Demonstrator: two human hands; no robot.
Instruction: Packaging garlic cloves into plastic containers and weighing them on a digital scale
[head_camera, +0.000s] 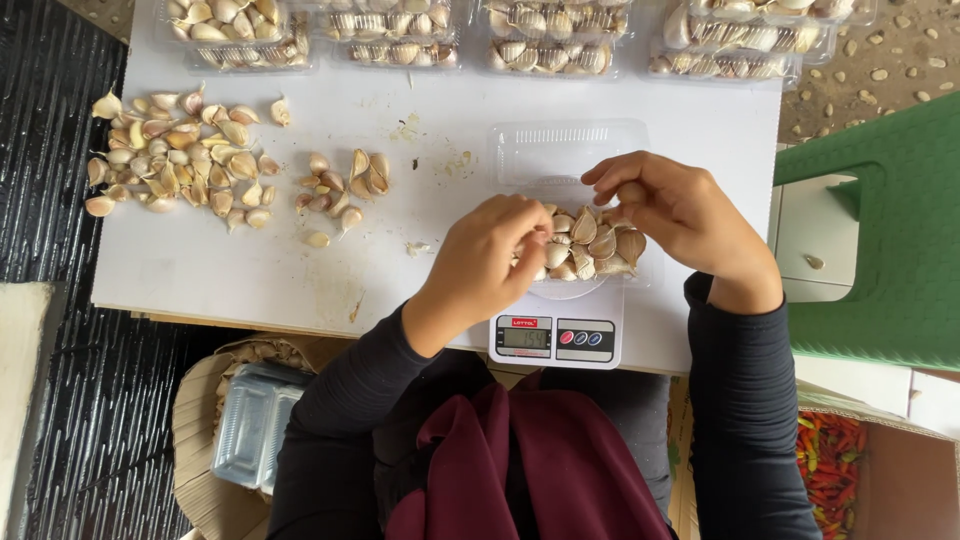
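White tabletop carries four filled clear clamshell packs along its far edge and loose papery cloves at left, while the left hand and right hand, fingers pinched together on cloves, heap a thin plastic tray on the small digital scale.

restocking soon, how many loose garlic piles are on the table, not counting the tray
2: a big pile near the table's far-left corner, and a small pile just right of it. A few stray cloves lie nearby.

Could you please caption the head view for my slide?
Both hands, left hand and right hand, arrange garlic cloves in a clear tray on a scale.
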